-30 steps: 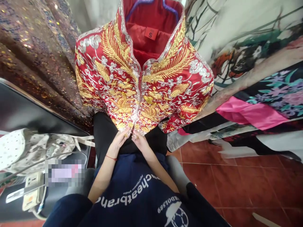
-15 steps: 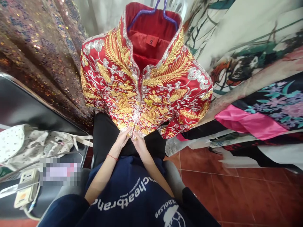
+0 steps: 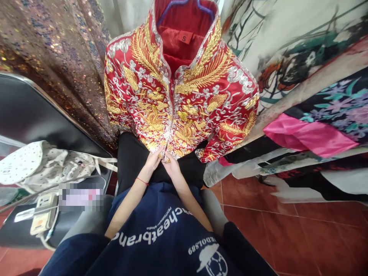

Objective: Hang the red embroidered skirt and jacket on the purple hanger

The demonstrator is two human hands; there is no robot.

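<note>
At the centre of the frame the left hand [image 3: 153, 161] and right hand [image 3: 171, 165] meet, fingers pinched on the bottom front edge of the embroidered red jacket [image 3: 181, 96], one hand on each side of its opening. The jacket hangs on a purple hanger [image 3: 184, 3] in the upper middle, over a black garment [image 3: 132, 161]. A white spotted bag [image 3: 37, 168] lies at the left, a pink cloth [image 3: 307, 136] at the right, above the red tiled floor [image 3: 287, 234].

- The red, gold-embroidered jacket [image 3: 181, 96] hangs ahead, above the black skirt [image 3: 132, 157].
- Both hands, left hand [image 3: 153, 160] and right hand [image 3: 171, 165], meet at its lower hem.
- The white dotted fabric bag [image 3: 37, 166] lies left.
- The pink satin cloth [image 3: 307, 136] lies right.
</note>
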